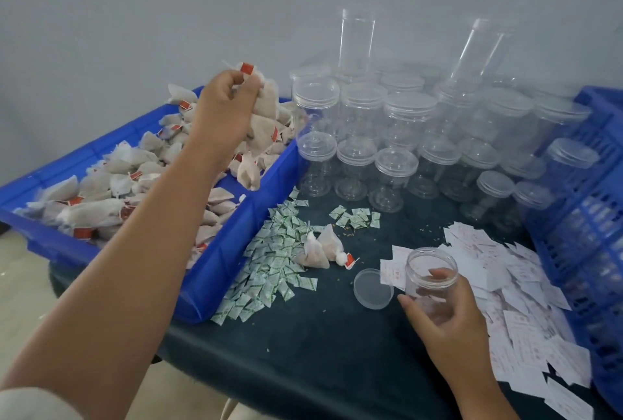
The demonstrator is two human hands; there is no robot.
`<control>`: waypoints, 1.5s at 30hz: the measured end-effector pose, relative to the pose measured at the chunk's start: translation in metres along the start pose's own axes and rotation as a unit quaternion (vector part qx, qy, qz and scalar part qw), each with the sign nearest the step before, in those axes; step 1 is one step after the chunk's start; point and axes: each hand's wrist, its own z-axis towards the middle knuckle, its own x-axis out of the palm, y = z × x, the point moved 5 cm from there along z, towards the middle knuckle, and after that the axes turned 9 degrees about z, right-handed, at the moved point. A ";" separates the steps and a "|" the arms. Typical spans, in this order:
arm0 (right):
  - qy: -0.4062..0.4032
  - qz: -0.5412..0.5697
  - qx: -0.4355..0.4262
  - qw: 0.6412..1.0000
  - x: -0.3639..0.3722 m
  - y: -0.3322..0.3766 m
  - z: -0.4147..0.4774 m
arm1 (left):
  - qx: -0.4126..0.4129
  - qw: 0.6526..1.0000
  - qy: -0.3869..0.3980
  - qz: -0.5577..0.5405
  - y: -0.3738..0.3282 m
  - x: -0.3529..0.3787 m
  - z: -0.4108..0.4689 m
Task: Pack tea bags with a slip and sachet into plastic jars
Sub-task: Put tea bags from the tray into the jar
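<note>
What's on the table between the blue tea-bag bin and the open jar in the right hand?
Head view: the green-white sachet pile, a few loose tea bags, and a clear lid beside the jar.

Soft, even light, faint shadows; edges bow (wide lens) and far jars (357,42) look hazy.

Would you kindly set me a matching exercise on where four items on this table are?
1. open jar
2. loose lid
3. bunch of tea bags
4. paper slips

A. piled beside the blue crate
B. in the right hand
C. lying flat by the sachets
D. in the left hand over the blue tray

Pairs: 1-B, 2-C, 3-D, 4-A
</note>
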 end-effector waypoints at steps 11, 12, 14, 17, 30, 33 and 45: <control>0.079 -0.026 -0.064 0.994 0.006 0.013 -0.004 | 0.045 0.989 0.117 -0.073 -0.075 0.112 -0.104; 0.089 -0.031 -0.067 0.993 0.007 0.014 -0.003 | 0.031 0.989 0.120 -0.087 -0.074 0.122 -0.114; 0.107 -0.037 -0.067 0.991 0.009 0.015 -0.002 | 0.001 0.985 0.123 -0.124 -0.074 0.138 -0.129; 0.109 -0.044 -0.067 0.991 0.009 0.013 -0.002 | -0.028 0.979 0.130 -0.155 -0.075 0.154 -0.145; 0.058 0.014 -0.028 0.998 0.002 0.002 0.003 | -0.253 0.837 0.333 -0.352 -0.047 0.188 -0.190; 0.055 0.018 -0.034 0.998 0.003 0.002 0.003 | -0.291 0.759 0.395 -0.429 -0.049 0.189 -0.197; 0.040 0.004 -0.050 0.998 0.003 0.006 0.001 | 0.057 0.909 0.410 0.054 -0.045 0.173 -0.187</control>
